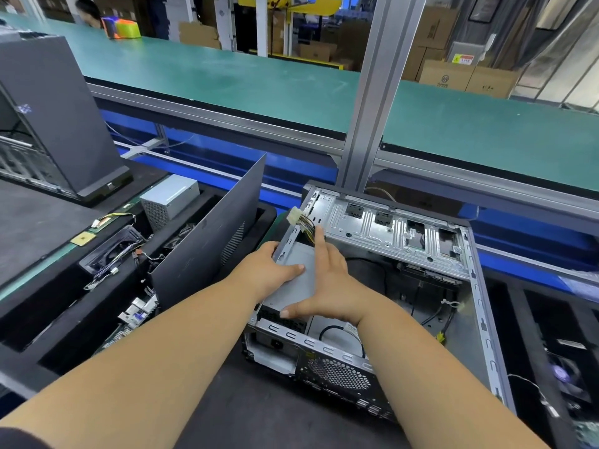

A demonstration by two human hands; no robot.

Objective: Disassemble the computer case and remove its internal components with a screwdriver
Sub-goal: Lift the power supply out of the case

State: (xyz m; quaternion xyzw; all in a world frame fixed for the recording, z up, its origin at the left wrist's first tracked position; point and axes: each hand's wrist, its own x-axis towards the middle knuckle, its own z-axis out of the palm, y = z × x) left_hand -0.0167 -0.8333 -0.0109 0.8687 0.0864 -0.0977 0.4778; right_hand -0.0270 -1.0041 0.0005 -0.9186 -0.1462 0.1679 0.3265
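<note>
An open grey computer case (479, 322) lies on its side on the dark bench. In its near-left corner sits a silver power supply (299, 286). My left hand (262, 270) grips the supply's left edge, fingers curled over the side and thumb flat on top. My right hand (327, 286) holds the supply from the right, with the index finger stretched toward the cable bundle with a white plug (299, 220) and the thumb at the near edge. No screwdriver is in view.
A detached dark side panel (207, 241) stands just left of the case. Beyond it, a black tray (107, 254) holds loose parts, cables and another silver power supply (168, 199). A second tower case (55, 108) stands far left. An aluminium post (372, 92) and green conveyor (259, 79) lie behind.
</note>
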